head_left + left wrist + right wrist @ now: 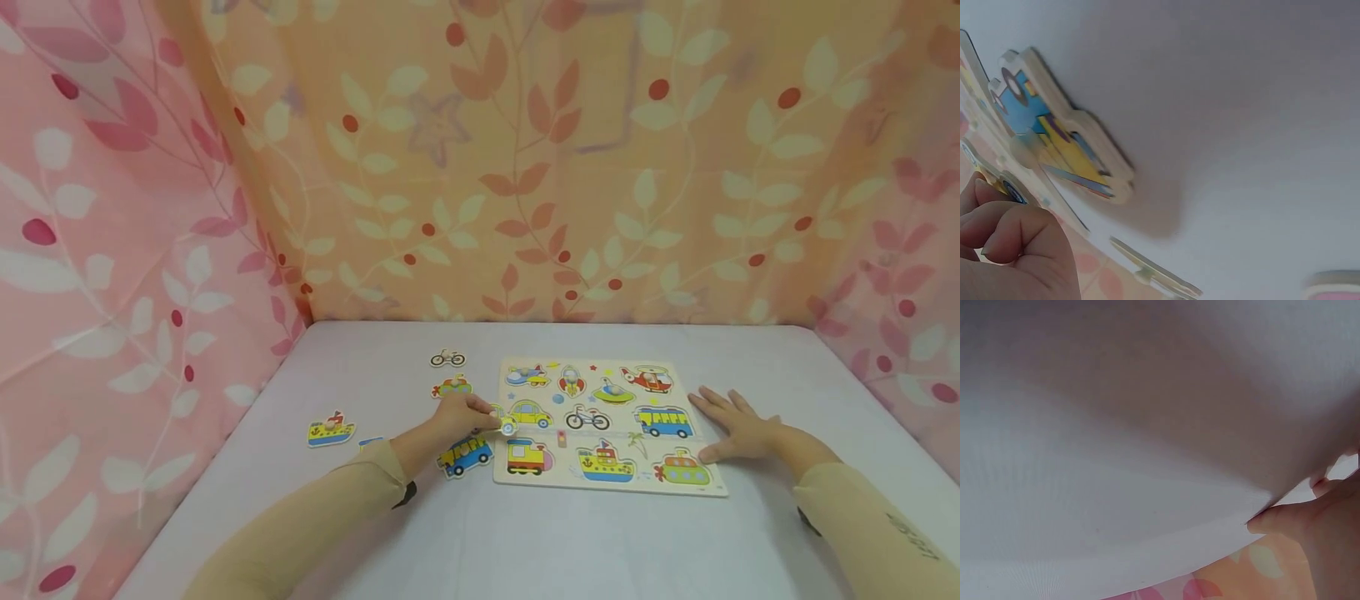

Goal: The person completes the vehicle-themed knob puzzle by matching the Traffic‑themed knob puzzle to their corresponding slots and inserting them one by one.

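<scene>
My left hand [462, 417] pinches a yellow car puzzle piece [507, 422] over the left edge of the wooden puzzle board [558, 479], right beside the printed yellow car [530, 414]. In the left wrist view the held piece [1013, 189] juts out from the curled fingers of the hand [1025, 250]. A bus piece [465, 456] with a knob lies on the table just below this hand. My right hand [742, 435] rests at the board's right edge, fingers spread and holding nothing. Its thumb reaches the printed submarine's side of the board.
Left of the board lie a bicycle piece [447, 358], a submarine piece [453, 386] and a ship piece [331, 429]. Another blue piece [370, 442] is mostly hidden by the left forearm. Knobbed pieces, including a helicopter [651, 379], sit along the board's top. Patterned curtains [480, 167] surround the table.
</scene>
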Motion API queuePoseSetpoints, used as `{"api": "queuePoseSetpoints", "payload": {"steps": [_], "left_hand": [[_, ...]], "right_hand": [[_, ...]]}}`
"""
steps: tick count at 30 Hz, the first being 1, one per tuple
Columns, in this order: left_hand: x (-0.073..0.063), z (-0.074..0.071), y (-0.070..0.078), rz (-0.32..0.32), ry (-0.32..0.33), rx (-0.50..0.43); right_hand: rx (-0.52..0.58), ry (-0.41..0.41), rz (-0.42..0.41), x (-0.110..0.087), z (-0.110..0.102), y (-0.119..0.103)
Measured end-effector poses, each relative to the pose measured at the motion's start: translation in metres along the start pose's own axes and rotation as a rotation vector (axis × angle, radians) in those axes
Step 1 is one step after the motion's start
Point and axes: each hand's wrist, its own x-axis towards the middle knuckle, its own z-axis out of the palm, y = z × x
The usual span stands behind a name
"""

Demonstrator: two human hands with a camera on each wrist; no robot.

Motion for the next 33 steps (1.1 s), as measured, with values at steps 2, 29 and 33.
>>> {"api": "queuePoseSetpoints", "payload": {"steps": [2, 29, 33], "left_hand": [[0.002, 0.003, 0.001, -0.003, -0.003, 0.002], [0.028, 0.036, 0.032, -0.077, -0.070, -0.010], [0.034, 0.041, 0.033, -0.100, -0.070, 0.004]], "right_hand": [[-0.009, -0.004, 0.000, 0.000, 0.000, 0.000], [-0.010, 0.001, 0.014, 0.001, 0.000, 0.001], [0.013, 0.013, 0.003, 0.004, 0.003, 0.007]]}}
